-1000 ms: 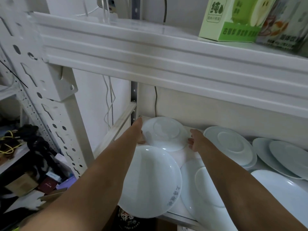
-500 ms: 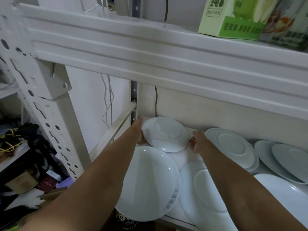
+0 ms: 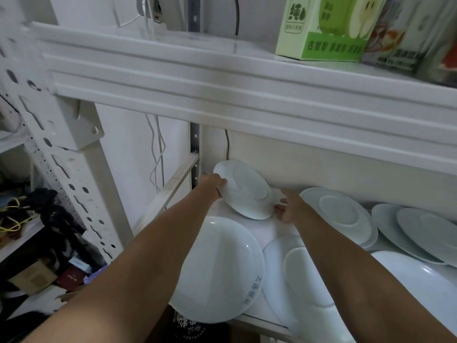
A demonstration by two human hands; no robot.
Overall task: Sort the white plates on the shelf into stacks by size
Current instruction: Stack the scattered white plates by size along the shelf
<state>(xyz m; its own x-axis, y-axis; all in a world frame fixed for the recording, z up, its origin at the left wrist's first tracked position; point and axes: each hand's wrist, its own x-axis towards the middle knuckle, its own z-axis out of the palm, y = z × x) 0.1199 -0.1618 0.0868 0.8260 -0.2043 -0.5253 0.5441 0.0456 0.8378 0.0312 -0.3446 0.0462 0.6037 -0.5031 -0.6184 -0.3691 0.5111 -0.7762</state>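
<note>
A small white plate (image 3: 243, 189), bottom up, is tilted on the shelf (image 3: 268, 230) near the back left corner. My left hand (image 3: 212, 184) grips its left rim. My right hand (image 3: 289, 206) has loosely spread fingers at the plate's lower right rim. In front of them lies a large plate (image 3: 217, 268) with grey lettering, hanging over the shelf's front edge. Another upside-down plate (image 3: 294, 276) is partly under my right forearm. Stacked upside-down plates (image 3: 338, 211) sit to the right, with overlapping plates (image 3: 410, 231) beyond them.
The upper shelf beam (image 3: 222, 95) hangs low above the plates, with a green carton (image 3: 321, 28) and other packages on top. A perforated upright post (image 3: 61, 149) stands at left, with clutter on the floor beyond. A large plate (image 3: 420, 288) fills the front right.
The small plate has tipped up more steeply toward the back wall. My left hand stays on its left rim, and my right hand has opened by the lower right rim.
</note>
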